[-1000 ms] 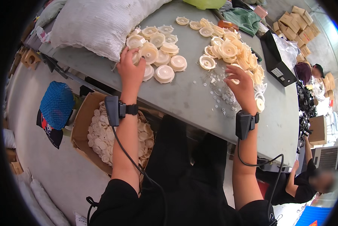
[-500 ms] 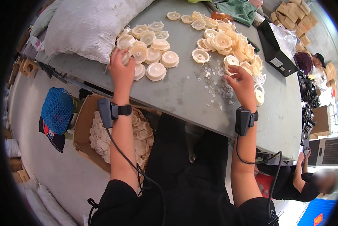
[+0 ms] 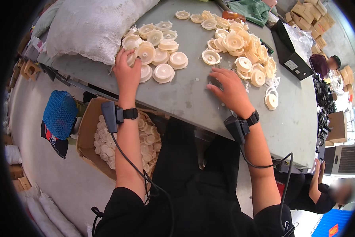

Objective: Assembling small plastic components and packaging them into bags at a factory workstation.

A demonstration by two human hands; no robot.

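Centrally, your two hands work above a grey counter (image 3: 173,104) bearing cream-coloured plastic discs. Your left hand (image 3: 127,75) lies at the near-left edge of the left group of discs (image 3: 164,73), its fingers curled beside a disc; whether it grips that piece cannot be told. Your right hand (image 3: 229,90) is released, fingers extended and thumb apart, near small pale bits (image 3: 197,79) and just short of the right heap of discs (image 3: 235,40). A white woven sack (image 3: 90,29) borders the left group; a black box (image 3: 289,51) stands beyond the heap. Below, a cardboard box (image 3: 89,147) contains similar discs.
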